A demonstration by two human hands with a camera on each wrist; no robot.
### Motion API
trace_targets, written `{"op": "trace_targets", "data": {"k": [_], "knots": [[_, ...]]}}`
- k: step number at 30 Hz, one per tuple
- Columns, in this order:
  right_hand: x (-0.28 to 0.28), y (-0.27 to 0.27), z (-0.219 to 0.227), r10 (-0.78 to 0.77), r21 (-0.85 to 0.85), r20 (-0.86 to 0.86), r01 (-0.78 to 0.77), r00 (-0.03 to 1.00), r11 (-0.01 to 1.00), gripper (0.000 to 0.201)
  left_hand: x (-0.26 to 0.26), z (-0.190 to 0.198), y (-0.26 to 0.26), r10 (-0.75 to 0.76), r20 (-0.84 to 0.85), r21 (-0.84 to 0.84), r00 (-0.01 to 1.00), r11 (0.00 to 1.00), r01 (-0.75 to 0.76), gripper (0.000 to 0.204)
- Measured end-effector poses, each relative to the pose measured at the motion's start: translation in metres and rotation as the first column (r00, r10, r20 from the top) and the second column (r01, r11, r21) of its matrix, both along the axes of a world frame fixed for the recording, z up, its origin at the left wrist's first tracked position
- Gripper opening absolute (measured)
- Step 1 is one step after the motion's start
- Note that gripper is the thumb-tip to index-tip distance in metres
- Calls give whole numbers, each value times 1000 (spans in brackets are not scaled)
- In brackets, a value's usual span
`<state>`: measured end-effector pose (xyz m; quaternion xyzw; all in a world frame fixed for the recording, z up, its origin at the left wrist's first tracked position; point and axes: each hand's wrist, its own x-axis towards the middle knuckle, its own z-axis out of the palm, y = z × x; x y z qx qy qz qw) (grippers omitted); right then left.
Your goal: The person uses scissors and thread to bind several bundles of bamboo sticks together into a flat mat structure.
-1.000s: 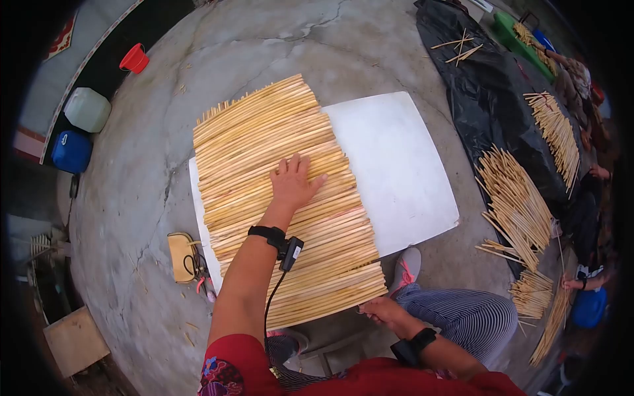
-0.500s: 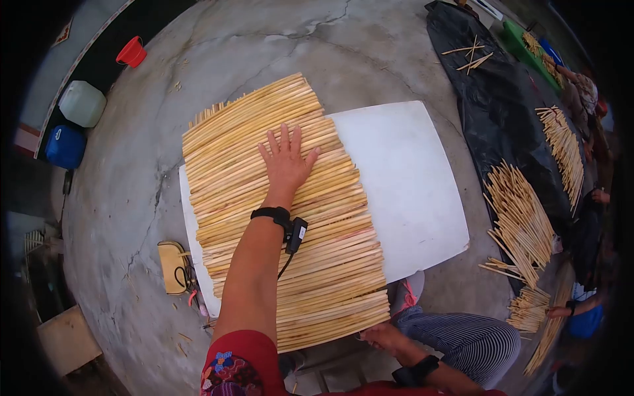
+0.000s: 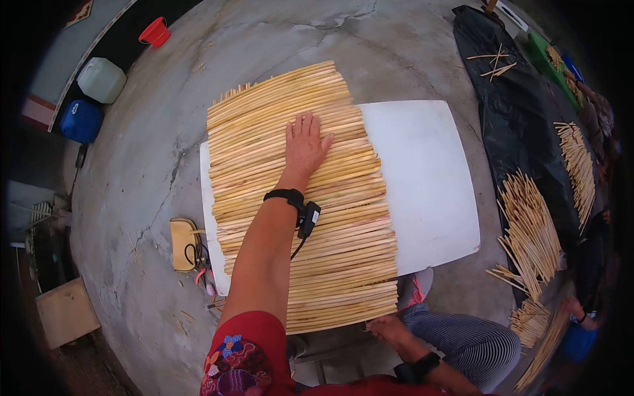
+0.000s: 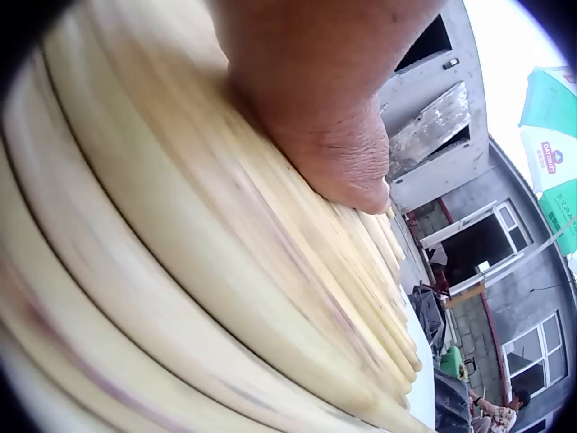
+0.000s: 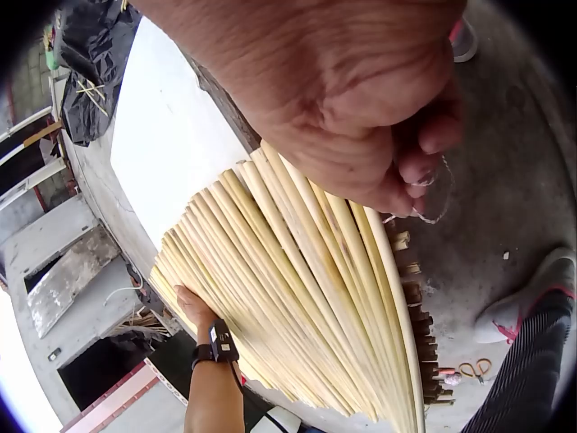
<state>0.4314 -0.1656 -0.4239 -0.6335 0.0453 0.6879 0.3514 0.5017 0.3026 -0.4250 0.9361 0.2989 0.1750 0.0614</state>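
Observation:
A wide layer of pale yellow peeled stalks (image 3: pixel 317 224), laid side by side like a mat, lies over a white board (image 3: pixel 422 185). On its upper part rests my left hand (image 3: pixel 306 148), palm down with straight fingers. The left wrist view has that hand (image 4: pixel 325 99) pressed against the stalks at close range. At the near right corner my right hand (image 3: pixel 391 330) has its fingers curled. In the right wrist view the right hand (image 5: pixel 352 99) pinches a thin string (image 5: pixel 444 203) beside the end of the nearest stalk.
A yellow pouch (image 3: pixel 183 245) lies on the concrete left of the board. Scissors (image 5: pixel 475 368) show beyond the stalk ends. On the right, bundles of stalks (image 3: pixel 528 231) lie on and beside black plastic sheeting (image 3: pixel 495 112). A red bucket (image 3: pixel 154 32) stands far left.
My left hand has slid farther up the stalks, its fingers spreading and then drawing closer together. My right hand stays at the near corner. The whole view has shifted somewhat.

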Motion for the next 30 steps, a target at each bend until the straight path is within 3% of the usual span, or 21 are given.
{"op": "trace_targets", "data": {"k": [3, 9, 18, 22, 25, 30], "knots": [[3, 3, 4, -8, -12, 4, 8, 1000, 1000, 16, -26, 24, -28, 264, -51, -34, 963, 963, -266, 64], [2, 7, 11, -48, -19, -1, 48, 999, 999, 13, -133, 1, -63, 502, -173, -51, 848, 855, -516, 73], [1, 8, 9, 8, -36, 56, -6, 998, 999, 17, -136, -7, -62, 474, -139, -61, 869, 872, -486, 71], [-3, 8, 6, -26, -21, 57, 27, 998, 999, 18, -114, 14, -89, 327, -66, -2, 943, 945, -328, 70], [-4, 8, 11, -58, -20, 67, 59, 996, 998, 16, -92, -1, -115, 105, -94, 58, 990, 993, -100, 69], [-9, 2, 4, -61, -10, 87, 62, 994, 998, 15, -87, -6, -121, 126, -123, 87, 984, 989, -115, 73]]}}
